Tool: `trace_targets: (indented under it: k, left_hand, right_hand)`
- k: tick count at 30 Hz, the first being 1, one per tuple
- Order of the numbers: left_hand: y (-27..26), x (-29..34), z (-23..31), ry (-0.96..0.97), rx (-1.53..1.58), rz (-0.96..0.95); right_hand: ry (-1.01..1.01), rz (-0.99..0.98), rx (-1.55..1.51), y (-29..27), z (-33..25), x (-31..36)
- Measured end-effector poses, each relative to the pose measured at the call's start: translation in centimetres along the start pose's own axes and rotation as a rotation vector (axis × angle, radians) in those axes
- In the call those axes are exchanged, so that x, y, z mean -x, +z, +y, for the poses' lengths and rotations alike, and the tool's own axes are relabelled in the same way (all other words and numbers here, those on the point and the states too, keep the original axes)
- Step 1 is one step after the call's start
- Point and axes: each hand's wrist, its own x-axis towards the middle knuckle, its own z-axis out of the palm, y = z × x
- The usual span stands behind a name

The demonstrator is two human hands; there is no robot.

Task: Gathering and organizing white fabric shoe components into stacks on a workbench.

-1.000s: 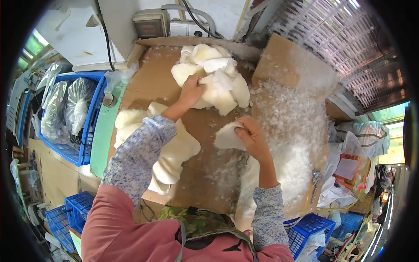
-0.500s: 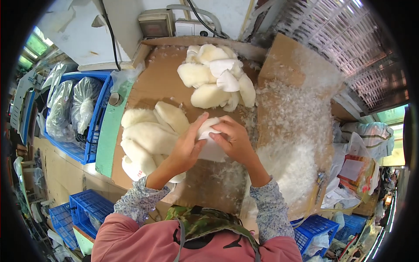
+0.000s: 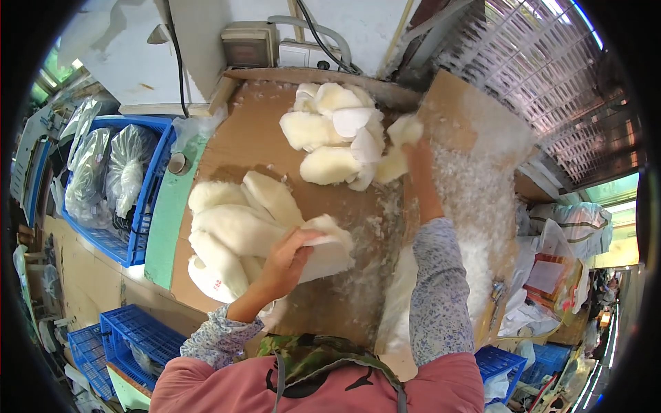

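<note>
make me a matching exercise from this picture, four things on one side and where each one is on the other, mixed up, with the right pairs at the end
Things:
1. left hand
2. right hand
3. small round container
4. clear plastic bags

Places:
A. on the green strip
B. gripping a white fleecy piece beside the near pile
C. inside the blue crate
D. at the right side of the far pile

Pairs: 1-B, 2-D, 3-A, 4-C
</note>
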Motion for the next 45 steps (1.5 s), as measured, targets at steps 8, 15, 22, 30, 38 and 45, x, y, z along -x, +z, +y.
trace_targets:
  k: [8, 15, 22, 30, 38, 45]
  left_hand:
    - [0.1, -1.8, 1.2, -0.156, 0.092, -0.071]
    - [0.0, -6.2, 6.2, -0.124, 0.163, -0.3]
    - [2.4, -10.4, 6.9, 0.194, -0.039, -0.43]
    - [8.5, -6.8, 9.5, 0.33, -0.508, -0.241]
    - [9.6, -2.5, 7.6, 0.252, -0.553, -0.482]
    - [5.7, -5.3, 11.3, 0.184, -0.281, -0.377]
  right_hand:
    - [0.343, -0.052, -1.023, -8.0, -6.7, 2.6]
    - [0.444, -0.089, -1.049, -9.5, -10.6, 7.0]
    - [0.024, -0.229, -1.055, -10.0, -12.6, 11.6]
    - [0.166, 0.087, -1.16, -13.6, -12.9, 12.8]
    - [0.063, 0.185, -1.462, -17.9, -10.6, 12.3]
    - [0.05, 0.086, -0.982, -19.5, -9.2, 11.0]
